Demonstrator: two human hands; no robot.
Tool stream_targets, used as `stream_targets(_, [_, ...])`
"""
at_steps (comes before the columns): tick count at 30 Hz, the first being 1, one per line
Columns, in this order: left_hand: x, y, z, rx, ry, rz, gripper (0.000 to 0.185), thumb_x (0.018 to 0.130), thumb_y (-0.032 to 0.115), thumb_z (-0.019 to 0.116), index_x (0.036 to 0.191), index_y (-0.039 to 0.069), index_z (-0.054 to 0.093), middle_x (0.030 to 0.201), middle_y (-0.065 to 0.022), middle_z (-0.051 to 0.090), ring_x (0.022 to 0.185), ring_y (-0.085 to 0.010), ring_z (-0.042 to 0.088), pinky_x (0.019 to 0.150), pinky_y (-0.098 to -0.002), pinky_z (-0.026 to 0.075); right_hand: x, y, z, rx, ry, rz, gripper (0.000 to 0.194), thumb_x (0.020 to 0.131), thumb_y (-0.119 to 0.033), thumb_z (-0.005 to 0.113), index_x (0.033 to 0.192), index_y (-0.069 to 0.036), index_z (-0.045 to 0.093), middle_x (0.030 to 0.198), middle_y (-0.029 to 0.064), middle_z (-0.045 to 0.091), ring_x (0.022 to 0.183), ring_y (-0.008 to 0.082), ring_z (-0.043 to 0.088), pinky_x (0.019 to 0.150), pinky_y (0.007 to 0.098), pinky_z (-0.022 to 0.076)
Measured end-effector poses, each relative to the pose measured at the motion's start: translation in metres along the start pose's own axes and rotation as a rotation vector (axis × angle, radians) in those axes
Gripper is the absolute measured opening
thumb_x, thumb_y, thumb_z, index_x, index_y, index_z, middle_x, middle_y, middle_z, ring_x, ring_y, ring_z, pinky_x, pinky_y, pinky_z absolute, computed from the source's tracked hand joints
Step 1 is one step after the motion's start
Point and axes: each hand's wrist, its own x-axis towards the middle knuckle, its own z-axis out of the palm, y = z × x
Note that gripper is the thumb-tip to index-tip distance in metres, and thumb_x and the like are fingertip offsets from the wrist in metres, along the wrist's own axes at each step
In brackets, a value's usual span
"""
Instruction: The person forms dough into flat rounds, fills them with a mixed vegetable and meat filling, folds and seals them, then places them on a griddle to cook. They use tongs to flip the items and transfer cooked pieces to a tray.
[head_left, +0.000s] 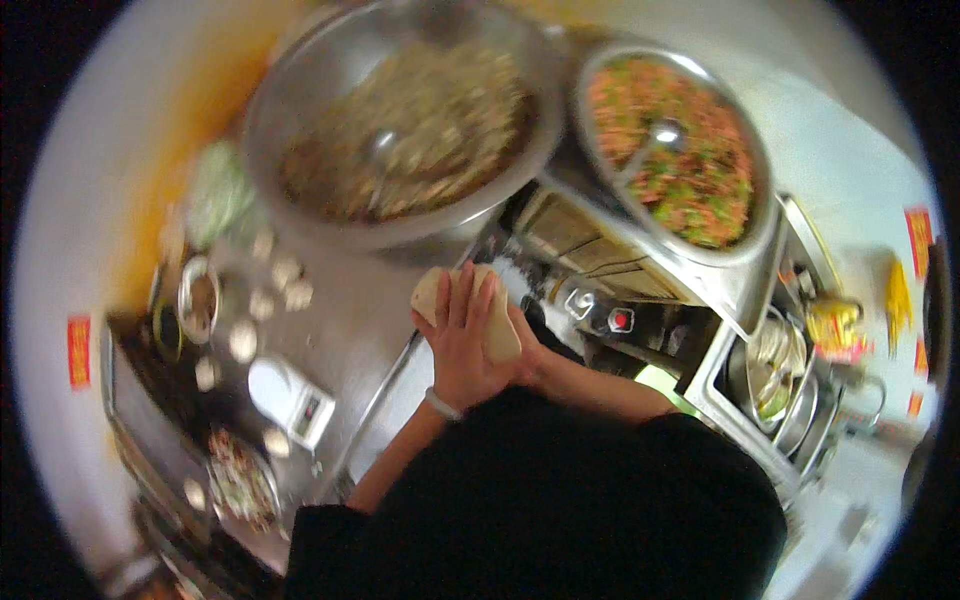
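A flat, pale piece of dough (502, 339) lies between my two hands, above the counter's edge in the middle of the view. My left hand (469, 334) rests on top of it, fingers straight and slightly spread, with a pale band around the wrist. From below and the right, my right hand (529, 346) supports the dough; most of its fingers are hidden behind it. Ahead stands a large metal bowl (409, 238) of chopped, brownish-green food with a spoon in it. Beside that, a smaller metal bowl (759, 225) holds an orange and green chopped mix and a ladle.
Several dough lumps (242, 341) are scattered over the metal counter (352, 315) on the left, around a white kitchen scale (289, 401). A small bowl (217, 300) and a dish of chopped food (240, 484) stand there too. To the right is a sink (709, 386) with metal basins.
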Motion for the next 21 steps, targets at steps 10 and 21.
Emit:
stream_targets(10, [0.266, 0.106, 0.124, 0.599, -0.267, 0.321, 0.045, 0.085, 0.047, 0.058, 0.093, 0.003, 0.065, 0.106, -0.0191, 0.059, 0.096, -0.0344, 0.057, 0.085, -0.0437, 0.046, -0.134, -0.248, -0.014, 0.381, -0.117, -0.499, 0.062, 0.089, -0.052, 0.041, 0.136, -0.011, 0.042, 0.137, 0.0118, 0.046, 0.125, 0.0326, 0.045, 0.105, 0.0515, 0.0348])
stream_targets(21, [0.331, 0.11, 0.199, 0.178, -0.56, 0.445, 0.036, 0.087, 0.007, 0.056, 0.123, 0.011, 0.059, 0.066, -0.0064, 0.062, 0.054, -0.0104, 0.057, 0.053, -0.0268, 0.049, -0.157, -0.312, -0.088, 0.438, 0.201, -0.909, 0.049, 0.094, -0.041, 0.043, 0.131, -0.008, 0.045, 0.128, 0.0113, 0.053, 0.115, 0.0292, 0.054, 0.097, 0.0465, 0.0453])
